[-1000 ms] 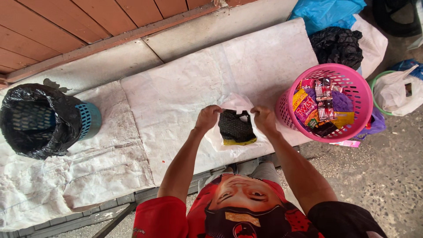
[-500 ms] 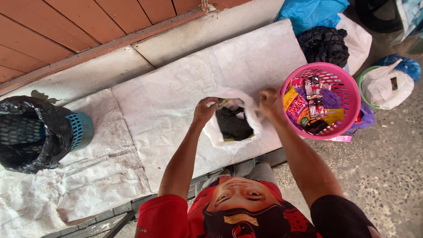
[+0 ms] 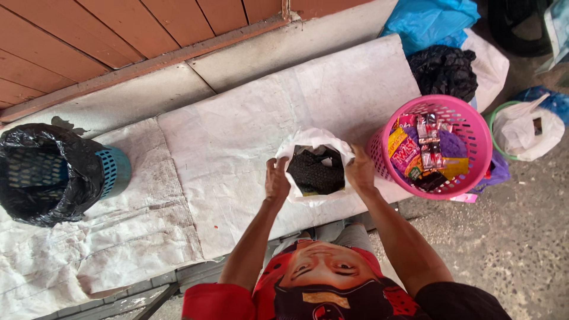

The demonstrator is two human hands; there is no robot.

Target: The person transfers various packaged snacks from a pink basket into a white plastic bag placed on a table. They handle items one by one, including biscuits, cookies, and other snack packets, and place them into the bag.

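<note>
We hold the white plastic bag [image 3: 315,155] open on the white sheet [image 3: 237,154], just left of the pink basket [image 3: 468,127]: our left hand [image 3: 277,179] and right hand [image 3: 360,170] each pinch a side of its mouth. A dark netted bundle already sits inside; the pink basket remains full of snack packets [image 3: 424,151]. What lies beneath that bundle, and inside the black-lined blue basket [image 3: 112,172] far left, stays hidden.

snack packets [image 3: 424,151]: red, yellow, purple | in pink basket [image 3: 474,124] | right of white bag [image 3: 314,142]
</note>
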